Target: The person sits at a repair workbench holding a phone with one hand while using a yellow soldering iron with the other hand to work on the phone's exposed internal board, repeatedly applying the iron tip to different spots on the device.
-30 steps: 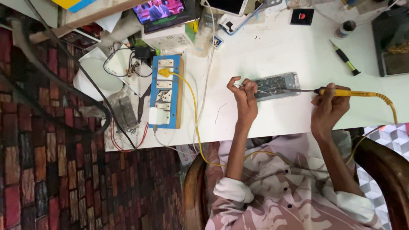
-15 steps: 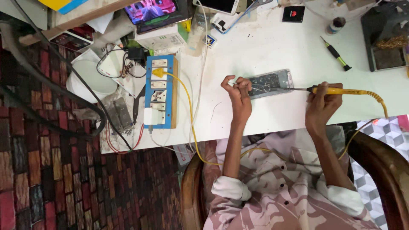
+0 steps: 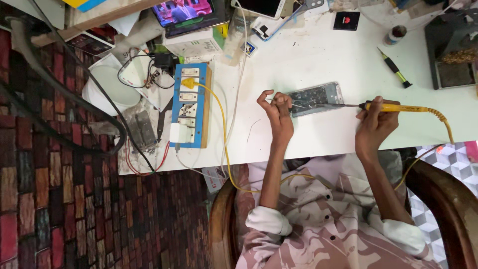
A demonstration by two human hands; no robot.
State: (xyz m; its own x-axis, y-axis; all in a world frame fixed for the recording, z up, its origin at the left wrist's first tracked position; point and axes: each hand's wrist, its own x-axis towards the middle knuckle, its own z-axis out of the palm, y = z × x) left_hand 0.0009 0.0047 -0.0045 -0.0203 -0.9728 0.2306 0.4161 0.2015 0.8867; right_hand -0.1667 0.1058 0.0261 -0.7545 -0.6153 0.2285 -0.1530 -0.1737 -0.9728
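Since prev. frames: both hands, opened phone and iron sit a little lower and further left in view, the bench items likewise; grip and pose look unchanged, so prob. head shift only.

Item 1: opened phone (image 3: 315,99), back off, board exposed. Lies flat on white bench (image 3: 308,55), directly under left fingertips, iron tip meeting its right edge. Handling (est.): light, stiff frame, slick metal rim, fragile inside; best held by outer edges, not the bare board.

Item 2: soldering iron (image 3: 393,106), yellow handle, thin metal tip, coiled yellow lead trailing right of the fingers. Est. light, rigid; hot tip, so hold by handle only.

Left hand (image 3: 279,117): fingers curled close together, tips pinched on what looks like a thin wire or tweezer at phone's left end; too small to tell which.

Right hand (image 3: 373,127): fingers wrapped tight round iron handle, pen-style, thumb on top.

Nearby: green-handled screwdriver (image 3: 394,67) beyond right fingers, apart; blue socket board (image 3: 189,104) well left of left fingers, yellow plug in it.
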